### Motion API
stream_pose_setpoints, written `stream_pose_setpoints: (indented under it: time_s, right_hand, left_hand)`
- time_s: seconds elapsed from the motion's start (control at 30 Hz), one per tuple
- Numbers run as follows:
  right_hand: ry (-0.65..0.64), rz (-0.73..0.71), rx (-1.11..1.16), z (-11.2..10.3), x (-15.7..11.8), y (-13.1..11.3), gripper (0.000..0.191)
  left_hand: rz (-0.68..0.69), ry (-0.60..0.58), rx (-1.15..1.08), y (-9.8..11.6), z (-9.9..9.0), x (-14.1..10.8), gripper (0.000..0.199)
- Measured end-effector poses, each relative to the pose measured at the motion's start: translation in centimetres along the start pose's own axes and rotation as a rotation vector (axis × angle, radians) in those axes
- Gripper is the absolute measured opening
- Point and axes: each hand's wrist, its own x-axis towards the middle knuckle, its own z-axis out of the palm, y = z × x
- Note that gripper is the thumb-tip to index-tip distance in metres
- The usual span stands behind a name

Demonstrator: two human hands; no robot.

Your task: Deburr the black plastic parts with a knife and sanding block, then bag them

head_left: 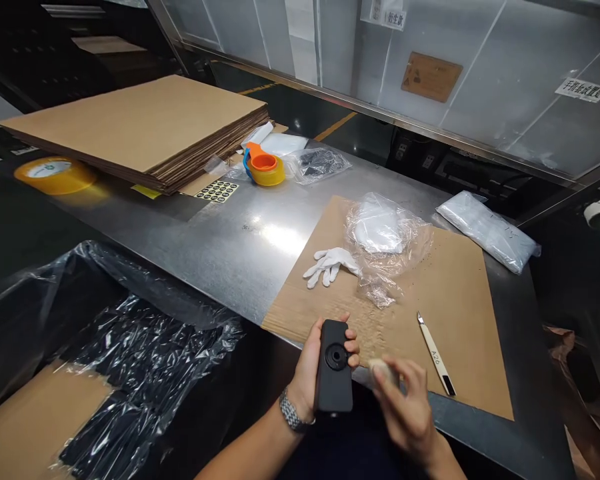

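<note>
My left hand [307,367] is wrapped round a flat black rectangular case [336,388] with a round dial-like ring on its face, held upright above the table's front edge. To its right, my right hand [405,400] pinches a small pale, rounded piece [384,371], slightly blurred; I cannot tell its kind. A knife with a cream handle [437,360] marked A26 lies on the cardboard sheet [460,287], right of my right hand. Beyond my hands a white glove [333,264] rests on the same sheet, beside crumpled clear plastic bags [380,227].
A stack of cardboard sheets [145,127] stands at the back left, near yellow tape rolls [55,175] and an orange tape dispenser [263,161]. Stickers [217,191] lie on the metal table [220,247]. A plastic-wrapped pack [490,230] sits right. Black plastic sheeting [145,373] covers the lower left.
</note>
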Motion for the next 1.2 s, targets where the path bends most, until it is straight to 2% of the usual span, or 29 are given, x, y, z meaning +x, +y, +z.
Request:
stream_pose_setpoints:
  time_s: [0.07,0.17,0.27,0.33,0.4,0.5,0.57,0.7,0.87,0.97,1.07,1.13,1.2]
  right_hand:
    - [-0.004,0.148,-0.09,0.9,0.1,2.4,0.045]
    - [-0.022,0.26,-0.17,2.4,1.1,5.3,0.037]
    - [-0.02,0.317,-0.215,3.2,2.3,5.9,0.034]
    - [-0.002,0.361,-0.22,2.9,2.8,4.7,0.037]
    - [-0.047,0.409,-0.074,2.2,3.1,2.6,0.042]
    - [-0.257,0.423,0.326,1.0,3.2,-0.9,0.057]
    - [-0.347,0.418,0.45,0.8,3.4,-2.4,0.067]
    - [-0.302,0.529,0.55,0.9,3.7,-3.2,0.055]
    - [-0.169,0.717,0.866,0.5,3.8,-2.8,0.043]
    - [-0.091,0.8,0.917,0.4,3.7,-2.6,0.041]
    - [-0.045,0.806,0.828,0.5,3.6,-2.4,0.04]
    - [-0.096,0.771,0.657,0.7,3.5,-2.3,0.041]
    - [-0.202,0.733,0.424,0.8,3.4,-2.1,0.043]
  left_hand:
    - [0.047,-0.035,0.072,0.0,0.3,-0.1,0.035]
    - [0.099,-0.048,0.23,-0.3,0.6,-0.3,0.035]
    - [0.175,0.003,0.364,-0.7,0.9,-0.6,0.039]
    - [0.252,0.066,0.448,-1.0,1.1,-0.8,0.041]
    - [0.344,0.14,0.527,-1.3,1.2,-1.0,0.041]
    - [0.416,0.189,0.592,-1.8,1.2,-0.9,0.041]
    - [0.424,0.201,0.624,-2.3,1.1,-0.7,0.038]
    - [0.455,0.213,0.703,-2.8,1.0,-0.7,0.029]
    - [0.388,0.173,0.614,-2.9,0.6,-0.8,0.032]
    - [0.358,0.103,0.538,-3.3,0.5,-0.8,0.027]
    - [0.255,0.005,0.467,-3.8,0.4,-0.9,0.031]
    - [0.15,0.038,0.412,-4.0,0.3,-0.9,0.032]
    - [0.12,0.105,0.375,-4.0,0.3,-0.8,0.027]
